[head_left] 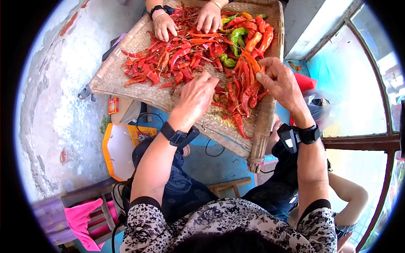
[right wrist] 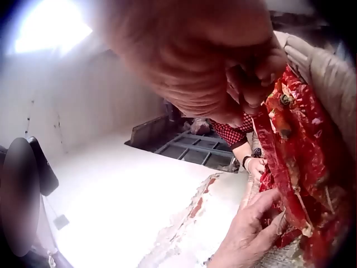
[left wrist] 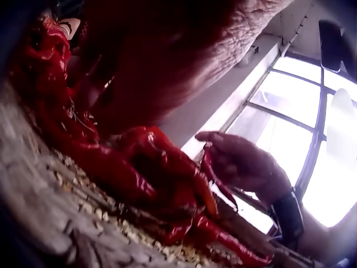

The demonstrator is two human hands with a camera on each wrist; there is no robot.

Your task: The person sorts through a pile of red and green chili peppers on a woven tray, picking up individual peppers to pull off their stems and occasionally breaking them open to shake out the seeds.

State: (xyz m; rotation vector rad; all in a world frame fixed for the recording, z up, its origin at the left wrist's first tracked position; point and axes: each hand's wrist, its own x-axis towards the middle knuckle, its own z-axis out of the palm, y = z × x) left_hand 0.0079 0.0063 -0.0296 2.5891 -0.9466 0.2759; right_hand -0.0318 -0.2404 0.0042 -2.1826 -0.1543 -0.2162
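R hand (head_left: 280,82) at right side of woven tray (head_left: 112,78), over the rim; thumb + fingers pinch a red pepper (left wrist: 208,167), seen best in L wrist view, pepper hanging down. L hand (head_left: 195,95) over near-middle of tray, fingers bent, tips down by the red heap (head_left: 168,57); can't tell if it grips a pepper or only touches. R wrist view has L hand's fingers right at the wrinkled peppers too, hold unclear.

Peppers all on tray, approx. 3 groups: wrinkled red heap left + far; near-right pile (head_left: 242,95) between the hands; far-right bunch, smoother, red/orange w/ some green peppers (head_left: 237,40). Loose yellowish seeds (head_left: 228,122) on near part of tray, beside near-right pile.

2nd person at far side, 2 hands in view: one (head_left: 165,26) on the left, other (head_left: 209,17) to its right, both on red heap; can't tell if either grasps anything.

Surroundings: patchy wall (head_left: 63,101) on left, window (head_left: 350,76) on right. Small red box (head_left: 113,105) left of tray's near edge; orange-edged white container (head_left: 120,145) nearer. Pink cloth (head_left: 81,225) near-left, over wooden slats. Blk bands on both wrists of near person.
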